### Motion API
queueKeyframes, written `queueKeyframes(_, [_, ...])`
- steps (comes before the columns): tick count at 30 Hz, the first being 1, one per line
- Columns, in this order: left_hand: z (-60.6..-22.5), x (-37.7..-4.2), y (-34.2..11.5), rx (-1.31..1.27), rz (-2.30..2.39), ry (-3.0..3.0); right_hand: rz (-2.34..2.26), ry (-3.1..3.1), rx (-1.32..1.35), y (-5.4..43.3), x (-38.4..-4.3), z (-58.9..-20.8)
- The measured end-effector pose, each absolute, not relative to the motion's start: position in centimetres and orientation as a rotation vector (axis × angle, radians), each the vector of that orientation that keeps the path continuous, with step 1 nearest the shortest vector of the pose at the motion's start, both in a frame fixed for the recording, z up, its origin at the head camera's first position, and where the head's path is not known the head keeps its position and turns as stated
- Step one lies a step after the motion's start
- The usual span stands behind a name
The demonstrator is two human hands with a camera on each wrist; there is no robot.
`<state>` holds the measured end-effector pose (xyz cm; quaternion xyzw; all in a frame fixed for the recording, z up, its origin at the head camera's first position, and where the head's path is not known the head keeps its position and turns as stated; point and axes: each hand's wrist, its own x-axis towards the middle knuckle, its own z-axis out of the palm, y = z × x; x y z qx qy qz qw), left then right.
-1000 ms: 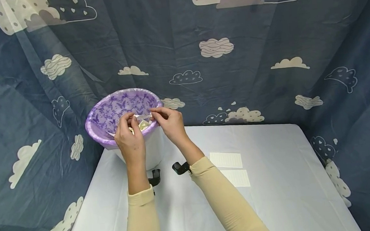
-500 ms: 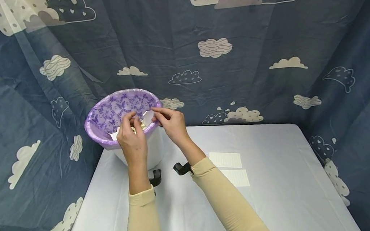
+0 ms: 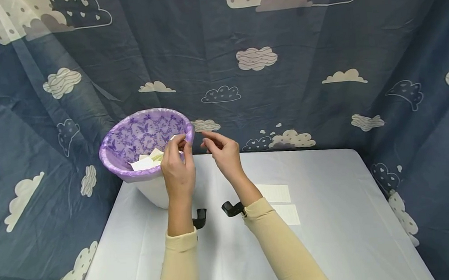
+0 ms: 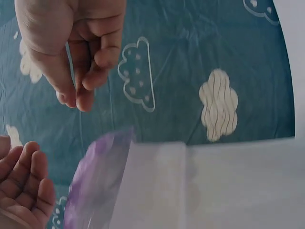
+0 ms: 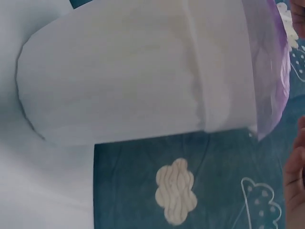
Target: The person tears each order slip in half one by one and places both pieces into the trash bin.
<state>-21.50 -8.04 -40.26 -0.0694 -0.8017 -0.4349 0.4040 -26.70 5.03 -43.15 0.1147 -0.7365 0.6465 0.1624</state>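
A white bin (image 3: 153, 190) stands at the back left of the table, lined with a purple floral bag (image 3: 141, 137) folded over its rim. Torn white and pale-yellow paper pieces (image 3: 145, 162) lie inside it. My left hand (image 3: 178, 165) is raised in front of the bin's right rim, fingers loosely curled. To the right of the bin hovers my right hand (image 3: 226, 156), thumb and fingertips close together. In the left wrist view, my left hand (image 4: 24, 186) and right hand (image 4: 76, 52) show nothing between their fingers.
Two pale lined paper sheets (image 3: 274, 193) lie on the white table (image 3: 333, 219), partly behind my right forearm. Black wrist mounts (image 3: 200, 219) stick out from both wrists. A dark blue cloud-print curtain (image 3: 301, 63) hangs behind and at both sides.
Earlier both hands were over the bin's front rim, with paper at the fingers. They have now moved right, apart from each other, and the paper lies in the bin.
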Motion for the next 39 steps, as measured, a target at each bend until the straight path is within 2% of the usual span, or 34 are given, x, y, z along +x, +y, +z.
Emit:
queueKeyframes(6, [-41.4,-21.6,-6.2,-0.296,-1.049,-2.087,1.732,-2.160,0.257,7.9,-25.8,-45.2])
queueKeyframes(19, [-44.9,-21.7,-2.8,-0.371,-0.867,-2.370,1.649,-2.312,0.018,13.6,-23.8,-50.2])
queueKeyframes(27, [-48.5,-21.8,-1.0,-0.364,-0.653,-2.546,1.655,-2.368,-0.109,16.5,-21.7,-52.9])
queueKeyframes(39, [-53.9,-21.2,1.5,-0.374,-0.651,-2.724,1.542,-2.523,-0.312,20.5,-18.6,-56.5])
